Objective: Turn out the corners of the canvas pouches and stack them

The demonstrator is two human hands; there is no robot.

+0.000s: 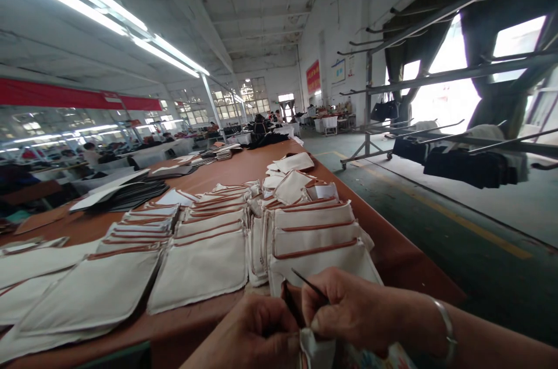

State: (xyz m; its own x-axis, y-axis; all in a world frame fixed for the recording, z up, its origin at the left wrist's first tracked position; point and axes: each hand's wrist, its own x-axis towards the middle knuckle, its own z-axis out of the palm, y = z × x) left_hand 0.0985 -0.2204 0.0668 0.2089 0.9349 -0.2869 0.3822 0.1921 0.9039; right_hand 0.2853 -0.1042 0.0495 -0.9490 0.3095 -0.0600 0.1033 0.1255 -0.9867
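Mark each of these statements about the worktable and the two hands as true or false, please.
1. The right hand holds a thin dark tool. True.
2. The cream pouches lie in overlapping rows on the brown table. True.
3. The right wrist is bare. False: it wears a silver bangle.
4. The pouches have blue trim. False: the trim is reddish-brown.
5. The left hand lies flat on the table, far from the right. False: it is raised, close beside the right hand.
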